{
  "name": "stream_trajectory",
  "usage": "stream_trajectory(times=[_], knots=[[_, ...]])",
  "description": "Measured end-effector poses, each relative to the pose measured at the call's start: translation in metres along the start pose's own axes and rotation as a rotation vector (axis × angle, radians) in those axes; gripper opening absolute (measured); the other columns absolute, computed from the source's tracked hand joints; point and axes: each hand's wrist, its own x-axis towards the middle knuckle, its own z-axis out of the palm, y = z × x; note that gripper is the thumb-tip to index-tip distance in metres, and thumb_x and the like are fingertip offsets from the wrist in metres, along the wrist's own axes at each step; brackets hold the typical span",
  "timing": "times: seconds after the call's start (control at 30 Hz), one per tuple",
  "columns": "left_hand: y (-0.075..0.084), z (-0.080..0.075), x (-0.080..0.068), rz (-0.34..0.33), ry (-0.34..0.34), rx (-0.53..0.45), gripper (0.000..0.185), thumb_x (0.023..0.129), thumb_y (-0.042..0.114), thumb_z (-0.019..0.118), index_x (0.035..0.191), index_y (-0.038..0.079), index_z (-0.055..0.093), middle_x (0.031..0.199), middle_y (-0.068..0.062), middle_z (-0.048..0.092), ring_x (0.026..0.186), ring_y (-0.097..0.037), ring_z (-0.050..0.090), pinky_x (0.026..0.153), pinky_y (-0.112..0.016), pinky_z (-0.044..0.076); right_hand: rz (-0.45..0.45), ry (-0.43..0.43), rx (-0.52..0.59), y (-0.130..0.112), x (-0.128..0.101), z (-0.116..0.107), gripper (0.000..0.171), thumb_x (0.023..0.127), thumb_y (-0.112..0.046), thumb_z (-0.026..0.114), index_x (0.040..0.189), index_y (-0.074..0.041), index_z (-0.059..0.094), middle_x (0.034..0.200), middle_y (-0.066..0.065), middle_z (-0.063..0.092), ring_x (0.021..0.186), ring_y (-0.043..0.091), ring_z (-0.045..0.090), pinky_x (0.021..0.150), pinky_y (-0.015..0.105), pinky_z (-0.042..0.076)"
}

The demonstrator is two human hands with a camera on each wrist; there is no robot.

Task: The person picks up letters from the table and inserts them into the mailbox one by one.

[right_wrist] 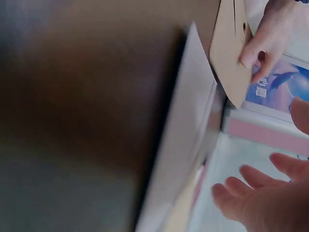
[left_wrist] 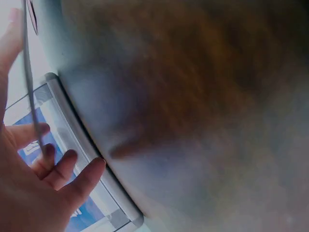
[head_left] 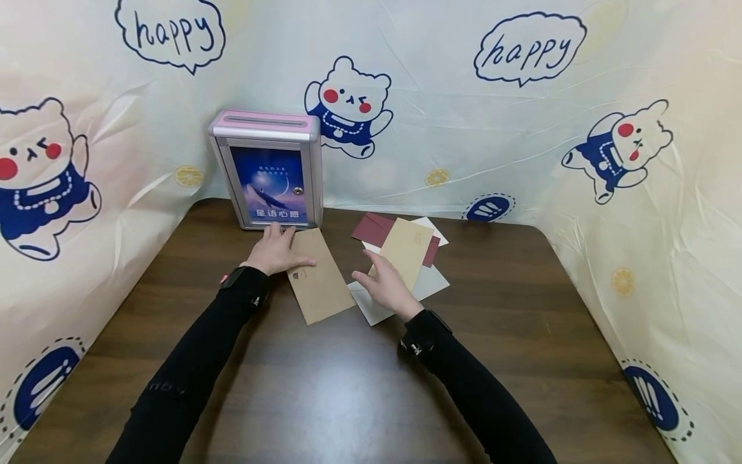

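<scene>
Mostly blurred: left hand (left_wrist: 34,188) on brown envelope (head_left: 317,276).

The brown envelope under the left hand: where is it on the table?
In the head view, the brown envelope lies left of centre, before the pink-topped box, beside the envelope pile.

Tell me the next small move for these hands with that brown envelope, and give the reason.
Probably lift the brown envelope by its near edge with the left hand. It lies flat on the table, only pinned under the thumb and fingers, not gripped. The box just behind has its slot on top, and the right hand hovers open, holding nothing.
</scene>
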Motion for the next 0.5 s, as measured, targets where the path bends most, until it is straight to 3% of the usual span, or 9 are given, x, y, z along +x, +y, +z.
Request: stream_trajectory(times=[0.17, 0.5], knots=[[0.005, -0.002, -0.007, 0.032, 0.101, -0.057, 0.110, 0.070, 0.082, 0.069, 0.146, 0.006, 0.043, 0.118, -0.017, 0.034, 0.110, -0.033, 0.034, 0.083, -0.048, 0.045, 0.038, 0.037, 0.138, 0.005, -0.006, 0.010, 0.063, 0.102, -0.029, 0.061, 0.154, -0.005, 0.036, 0.157, 0.020, 0.042, 0.144, 0.036, 0.044, 0.115, 0.048, 0.041], [0.018, -0.014, -0.015, 0.100, 0.186, -0.094, 0.106, 0.071, 0.080, 0.071, 0.137, 0.003, 0.042, 0.120, -0.016, 0.035, 0.111, -0.031, 0.034, 0.085, -0.044, 0.043, 0.106, -0.062, 0.286, 0.002, -0.007, 0.017, 0.068, 0.101, -0.030, 0.062, 0.156, -0.004, 0.031, 0.145, 0.023, 0.054, 0.128, 0.032, 0.060, 0.102, 0.044, 0.053]])
